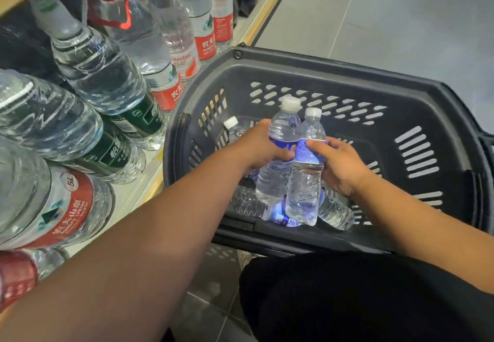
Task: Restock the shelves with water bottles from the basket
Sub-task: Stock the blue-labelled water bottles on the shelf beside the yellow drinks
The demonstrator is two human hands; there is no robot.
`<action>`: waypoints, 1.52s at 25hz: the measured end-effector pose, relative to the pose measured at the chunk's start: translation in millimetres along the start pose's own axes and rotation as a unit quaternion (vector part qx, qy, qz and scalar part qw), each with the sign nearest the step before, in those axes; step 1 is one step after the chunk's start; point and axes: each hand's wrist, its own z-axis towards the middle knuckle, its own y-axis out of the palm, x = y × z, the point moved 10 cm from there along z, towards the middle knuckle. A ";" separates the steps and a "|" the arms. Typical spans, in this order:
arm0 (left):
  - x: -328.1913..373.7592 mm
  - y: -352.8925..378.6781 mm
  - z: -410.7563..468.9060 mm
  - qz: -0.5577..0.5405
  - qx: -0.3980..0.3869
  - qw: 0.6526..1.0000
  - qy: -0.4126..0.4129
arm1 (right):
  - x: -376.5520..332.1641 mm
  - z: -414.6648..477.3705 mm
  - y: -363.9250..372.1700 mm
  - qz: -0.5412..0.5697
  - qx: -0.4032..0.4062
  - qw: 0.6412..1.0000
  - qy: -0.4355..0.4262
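Observation:
Over a dark grey plastic basket [347,79], my left hand [260,146] grips a small clear water bottle with a blue label and white cap [283,133]. My right hand [340,166] grips a second such bottle [307,176] right beside the first, the two touching. Both bottles stand roughly upright, lifted above the basket floor. More small bottles lie in the basket: one under the held pair [278,217], one at the right [335,213], and one with a white cap [231,125] behind my left wrist.
The shelf [139,194] on the left holds large water bottles: green-labelled ones [107,85] and red-labelled ones [53,208], packed close to the basket's left rim. Grey tiled floor [401,7] stretches beyond the basket. My dark trouser leg [347,301] is below it.

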 end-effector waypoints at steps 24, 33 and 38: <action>102.3 -174.4 -230.3 -0.317 0.161 0.921 0.160 | -149.8 -146.6 231.5 -0.075 -0.327 0.921 -0.197; 96.9 -234.2 -407.8 -0.346 0.309 0.852 0.243 | -168.2 -289.3 335.8 -0.155 -0.340 0.857 -0.355; 82.0 -261.8 -495.8 -0.299 0.417 0.822 0.247 | -156.6 -345.6 388.4 -0.144 -0.375 0.831 -0.384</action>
